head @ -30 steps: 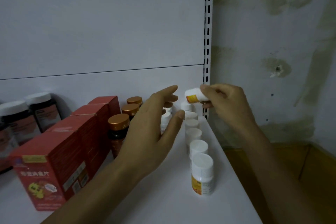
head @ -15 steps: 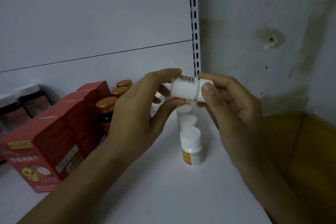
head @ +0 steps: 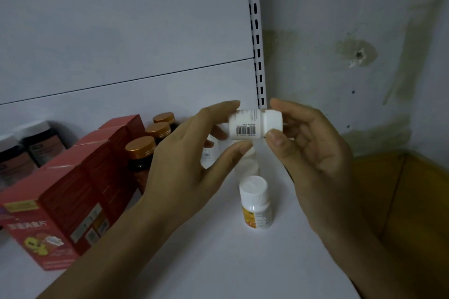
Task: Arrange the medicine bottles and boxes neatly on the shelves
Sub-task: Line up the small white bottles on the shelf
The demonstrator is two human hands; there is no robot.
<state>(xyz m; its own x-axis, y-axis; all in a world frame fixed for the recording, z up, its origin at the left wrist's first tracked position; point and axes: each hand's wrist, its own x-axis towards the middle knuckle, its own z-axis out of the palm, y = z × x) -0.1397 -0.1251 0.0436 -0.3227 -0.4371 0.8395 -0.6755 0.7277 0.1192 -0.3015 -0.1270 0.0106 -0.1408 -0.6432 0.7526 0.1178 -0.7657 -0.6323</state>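
A small white medicine bottle (head: 252,124) lies sideways in the air above the shelf, barcode facing me, cap to the right. My left hand (head: 187,160) pinches its base end between forefinger and thumb. My right hand (head: 313,153) pinches its capped end. Below it a row of white-capped bottles runs back along the white shelf (head: 218,262); the nearest one (head: 255,202) stands upright with an orange label, the ones behind are partly hidden by my hands.
Red medicine boxes (head: 73,192) stand in a row at the left, with amber bottles with gold caps (head: 141,155) beside them and dark white-capped jars (head: 36,145) at the far left. A slotted upright (head: 256,39) marks the shelf's right end; a stained wall and brown cardboard (head: 401,189) lie beyond.
One second ago only my right hand held the bottle at the back; my left hand has since taken its other end, and the bottle has been turned so the barcode faces me.
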